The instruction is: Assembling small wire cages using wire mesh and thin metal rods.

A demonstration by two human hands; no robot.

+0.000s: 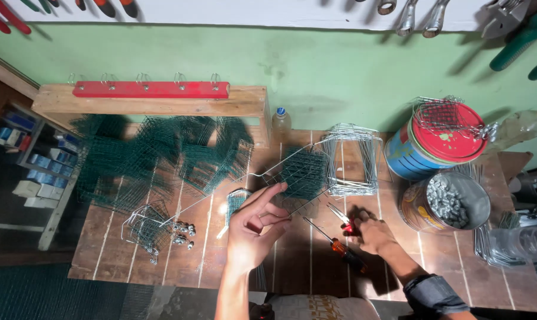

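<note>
On the bench, both hands work over brown wooden planks (292, 261).
Left hand: the left hand (253, 228) is raised, fingers half curled, pinching a bent wire frame (268, 172) that carries a small green mesh panel (304, 172) just beyond its fingertips.
Right hand: the right hand (372, 231) lies on the planks, closed on red-handled pliers (342, 219) whose jaws point toward the mesh panel.
Between the hands: a screwdriver (336, 244) with an orange and black handle lies flat, just beside the right hand.
Beyond the right hand: a stack of bare wire frames (354, 157), then a blue tin with a red lid (443, 139) and an open tin of metal fasteners (449, 201).
Beyond the left hand: a heap of green mesh pieces (156, 157), with a few small metal bolts (182, 231) near it.
</note>
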